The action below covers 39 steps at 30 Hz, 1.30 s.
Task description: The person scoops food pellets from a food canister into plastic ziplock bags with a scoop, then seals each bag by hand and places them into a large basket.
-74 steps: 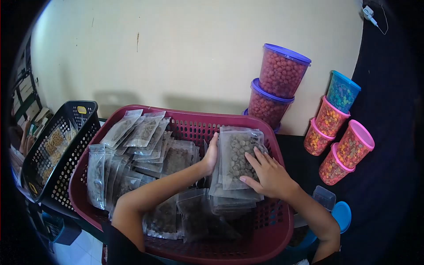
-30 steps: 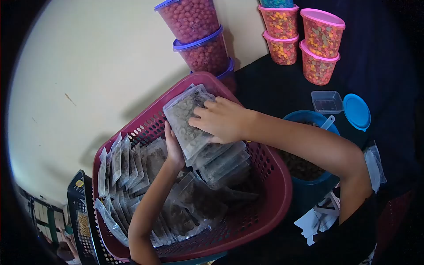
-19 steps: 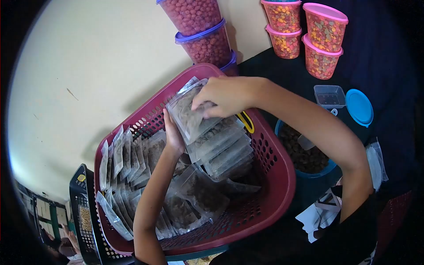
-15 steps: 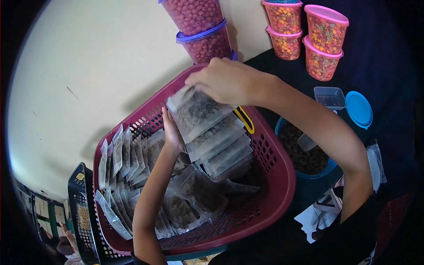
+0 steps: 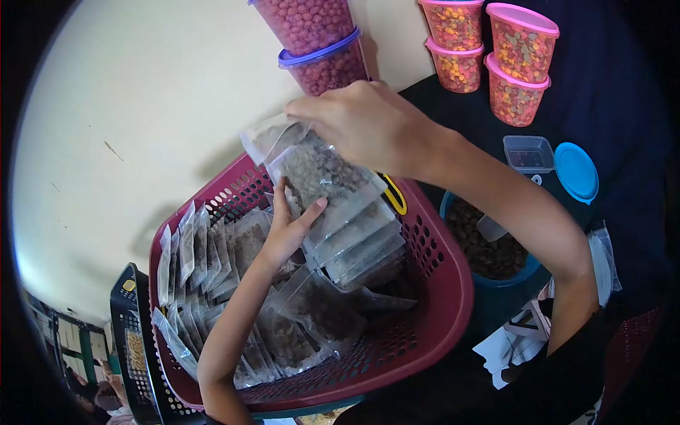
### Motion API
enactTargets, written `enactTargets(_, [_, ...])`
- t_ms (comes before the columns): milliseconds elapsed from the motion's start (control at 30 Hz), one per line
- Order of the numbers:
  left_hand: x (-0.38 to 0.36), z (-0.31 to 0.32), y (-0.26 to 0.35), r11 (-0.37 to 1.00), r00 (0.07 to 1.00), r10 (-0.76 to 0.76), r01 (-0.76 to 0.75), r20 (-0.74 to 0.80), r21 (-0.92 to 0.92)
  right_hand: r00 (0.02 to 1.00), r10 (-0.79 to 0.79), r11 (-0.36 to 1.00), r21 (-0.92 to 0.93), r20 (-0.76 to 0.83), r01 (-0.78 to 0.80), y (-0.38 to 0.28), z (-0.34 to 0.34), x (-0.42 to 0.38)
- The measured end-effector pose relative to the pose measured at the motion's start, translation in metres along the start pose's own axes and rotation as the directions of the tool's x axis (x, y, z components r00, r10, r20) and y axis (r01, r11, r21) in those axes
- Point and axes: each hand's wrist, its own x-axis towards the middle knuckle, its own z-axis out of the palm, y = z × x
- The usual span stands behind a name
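My right hand (image 5: 365, 127) is closed on the top edge of a clear plastic packet (image 5: 319, 170) filled with dark pieces. Another packet's pale end sticks out to the left under its fingers. Below them, several filled packets (image 5: 361, 244) overlap in a leaning row at the right side of a maroon laundry basket (image 5: 464, 276). My left hand (image 5: 287, 237) has thumb and forefinger spread against the lower left of the held packet; its other fingers are partly hidden. More upright packets (image 5: 202, 255) fill the basket's left side, and some lie flat at the front (image 5: 322, 308).
Lidded tubs of pink pieces (image 5: 322, 67) stand behind the basket, and tubs of multicoloured pieces (image 5: 517, 99) at the back right. A blue tub (image 5: 489, 241) of dark pieces holds a scoop. Nearby lie a clear container (image 5: 528, 154) and blue lid (image 5: 576, 172). A black basket (image 5: 131, 340) sits left.
My right hand has moved slightly left with the packet, and a pale packet end now shows beyond it. My left hand has turned, its thumb coming onto the packet's front.
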Motion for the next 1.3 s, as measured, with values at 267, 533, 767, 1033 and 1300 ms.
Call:
enactTargets(267, [-0.016,0.001,0.021,0.991,0.986,-0.116,0.123,0.121,-0.057,0.963,-0.258,0.928,-0.299,-0.079,0.224,-0.016,0.024,-0.007])
enactTargets(533, [-0.003,-0.004,-0.006,0.82,0.979,-0.198,0.136,-0.053,-0.556,0.886,0.153,0.781,-0.602,0.438,0.163,-0.052,0.05,-0.042])
enactTargets(767, [0.029,-0.018,-0.043,0.698,0.971,-0.219,0.087,-0.096,-0.711,0.737,0.164,0.986,-0.087,0.656,-0.143,-0.044,0.02,-0.012])
enactTargets(1033, [0.027,-0.004,-0.009,0.509,0.972,-0.088,0.233,0.219,-0.829,0.643,0.176,0.975,-0.04,0.746,-0.22,-0.025,0.019,-0.001])
enactTargets(1300, [0.029,-0.001,-0.006,0.598,0.981,-0.159,0.187,0.114,-0.779,0.574,0.472,0.871,-0.256,0.669,-0.419,0.001,0.081,-0.015])
